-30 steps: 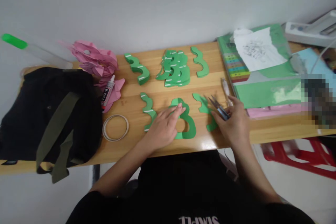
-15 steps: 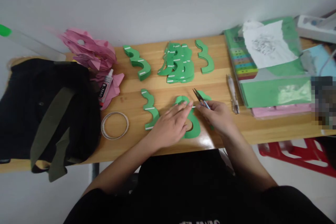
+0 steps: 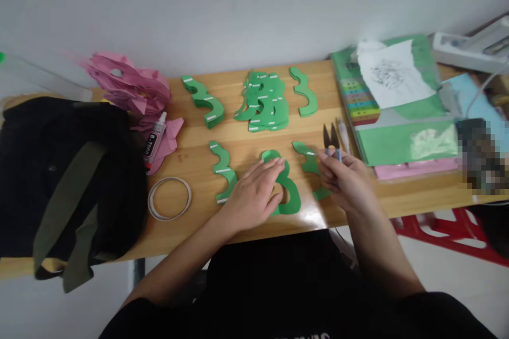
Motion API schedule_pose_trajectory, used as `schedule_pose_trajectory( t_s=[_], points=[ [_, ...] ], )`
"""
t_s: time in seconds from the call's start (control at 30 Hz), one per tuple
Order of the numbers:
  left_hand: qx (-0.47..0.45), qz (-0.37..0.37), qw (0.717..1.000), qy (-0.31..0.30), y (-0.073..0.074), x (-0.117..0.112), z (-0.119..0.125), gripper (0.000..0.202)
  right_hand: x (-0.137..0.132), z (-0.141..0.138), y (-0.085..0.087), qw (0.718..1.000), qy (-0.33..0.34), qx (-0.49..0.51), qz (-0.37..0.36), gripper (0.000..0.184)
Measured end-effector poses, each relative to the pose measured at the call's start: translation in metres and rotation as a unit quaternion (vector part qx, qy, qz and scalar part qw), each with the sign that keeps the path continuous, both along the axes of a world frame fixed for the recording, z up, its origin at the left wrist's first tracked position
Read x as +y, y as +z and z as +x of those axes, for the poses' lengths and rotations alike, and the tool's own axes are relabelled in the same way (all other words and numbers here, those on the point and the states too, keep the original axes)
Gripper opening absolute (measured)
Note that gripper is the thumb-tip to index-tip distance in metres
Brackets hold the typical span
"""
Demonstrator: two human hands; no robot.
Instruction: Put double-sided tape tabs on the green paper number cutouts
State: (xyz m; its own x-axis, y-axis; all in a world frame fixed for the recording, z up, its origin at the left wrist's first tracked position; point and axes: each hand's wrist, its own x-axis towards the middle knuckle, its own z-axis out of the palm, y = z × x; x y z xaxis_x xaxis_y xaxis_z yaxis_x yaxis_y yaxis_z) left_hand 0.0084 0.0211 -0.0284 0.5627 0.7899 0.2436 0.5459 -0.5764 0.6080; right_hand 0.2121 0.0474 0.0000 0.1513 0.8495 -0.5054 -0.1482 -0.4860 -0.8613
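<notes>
**Bendy green bits, easy does it**

My left hand [image 3: 256, 193] is open, palm down on the middle cutout [image 3: 293, 198], not gripping it. My right hand [image 3: 348, 180] is closed around the snips [image 3: 327, 142], blades spread. It's over the right cutout [image 3: 310, 165], where a white strip [image 3: 310, 154] sits by my fingertips; can't tell if they touch.

These cutouts look thin, light and floppy, so they probably crease easily. I'd hold the wide curves, not the skinny necks, or just press flat.

Versus half a second ago, my right hand is further from my left, the snips point away from me instead of slanting left, and more of the right cutout shows. Left hand's basically in the same place.

Further back on the tabletop [image 3: 194, 159]: a messy green pile [image 3: 270, 111], strips on it too.
</notes>
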Motion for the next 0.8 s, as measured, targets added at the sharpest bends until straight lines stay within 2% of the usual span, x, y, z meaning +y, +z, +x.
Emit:
schedule_pose_trajectory(
  t_s=[0.1,0.17,0.27,0.37,0.47,0.57,0.8],
  points=[
    [-0.01,0.014,0.999,0.03,0.01,-0.003,-0.002,0.072,-0.004,0.019,0.008,0.999,-0.036,-0.037,0.014,0.042],
    [-0.021,0.017,0.999,0.035,0.018,-0.007,0.0,0.075,-0.009,0.033,0.008,0.997,-0.029,-0.071,0.003,0.041],
    [-0.034,0.029,0.999,0.002,0.029,-0.014,0.008,0.076,-0.022,0.053,0.005,0.991,0.023,-0.128,-0.021,0.036],
    [-0.001,0.036,0.997,-0.068,0.035,-0.022,0.021,0.065,-0.036,0.061,0.003,0.981,0.098,-0.16,-0.038,0.033],
    [0.06,0.059,0.988,-0.13,0.032,-0.03,0.034,0.045,-0.046,0.059,0.0,0.976,0.149,-0.149,-0.053,0.032],
    [0.093,0.096,0.979,-0.155,0.023,-0.035,0.041,0.03,-0.049,0.054,-0.005,0.97,0.176,-0.154,-0.065,0.034],
    [0.138,0.083,0.975,-0.154,0.013,-0.037,0.047,0.04,-0.046,0.053,-0.012,0.957,0.214,-0.189,-0.052,0.032]
  ],
)
